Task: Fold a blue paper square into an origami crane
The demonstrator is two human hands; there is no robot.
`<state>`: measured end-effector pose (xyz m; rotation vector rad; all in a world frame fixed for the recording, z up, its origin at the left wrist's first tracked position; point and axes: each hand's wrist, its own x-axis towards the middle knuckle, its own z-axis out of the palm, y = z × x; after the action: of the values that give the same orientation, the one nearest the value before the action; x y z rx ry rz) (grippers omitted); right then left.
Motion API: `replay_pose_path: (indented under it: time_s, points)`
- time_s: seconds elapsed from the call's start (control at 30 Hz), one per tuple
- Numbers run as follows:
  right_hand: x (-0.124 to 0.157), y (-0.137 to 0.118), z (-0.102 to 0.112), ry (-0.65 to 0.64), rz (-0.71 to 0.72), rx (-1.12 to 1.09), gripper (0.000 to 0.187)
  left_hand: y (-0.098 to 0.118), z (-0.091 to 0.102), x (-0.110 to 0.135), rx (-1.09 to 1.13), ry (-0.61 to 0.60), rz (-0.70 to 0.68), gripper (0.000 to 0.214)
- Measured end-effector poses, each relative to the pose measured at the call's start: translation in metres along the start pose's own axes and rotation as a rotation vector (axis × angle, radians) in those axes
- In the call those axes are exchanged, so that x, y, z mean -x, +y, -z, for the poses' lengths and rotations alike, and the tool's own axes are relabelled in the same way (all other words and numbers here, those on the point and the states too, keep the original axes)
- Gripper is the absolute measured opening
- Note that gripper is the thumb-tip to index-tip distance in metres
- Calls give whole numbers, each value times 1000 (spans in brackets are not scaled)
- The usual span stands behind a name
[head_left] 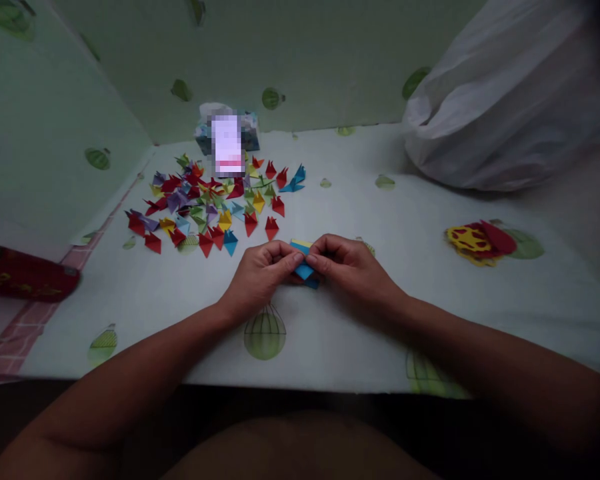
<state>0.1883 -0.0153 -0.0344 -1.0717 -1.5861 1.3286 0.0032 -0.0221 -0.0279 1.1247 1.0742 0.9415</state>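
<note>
Between my two hands is a small folded piece of blue origami paper [304, 271], with a yellow strip showing along its top. My left hand [266, 270] pinches its left side between thumb and fingers. From the right, my right hand [347, 267] pinches it the same way, the two thumbs almost meeting. Fingers cover much of the paper, so its full shape is hidden. Beyond my left hand lies a spread of folded paper cranes [200, 203] in red, yellow, blue, purple and green.
A phone [228, 143] with a lit, blurred screen leans on a tissue box [251, 131] at the back. A white plastic bag [485, 113] bulges at the back right. Red and yellow cut-out shapes [480, 241] lie at right; a dark red cylinder [30, 275] is at far left.
</note>
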Motion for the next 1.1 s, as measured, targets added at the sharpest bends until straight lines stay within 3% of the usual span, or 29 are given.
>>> replay_pose_path:
  time_s: [0.47, 0.73, 0.97, 1.1]
  points:
    - [0, -1, 4, 2, -18, 61, 26, 1, 0, -4, 133, -25, 55, 27]
    - [-3, 2, 7, -15, 229, 63, 13, -1, 3, -8, 213, 69, 47, 28]
    - [-4, -1, 6, -79, 21, -82, 20, 1, 2, -4, 24, 13, -79, 17]
    - [-5, 0, 5, -73, 6, -122, 19, 0, 2, -3, -19, 14, -91, 14]
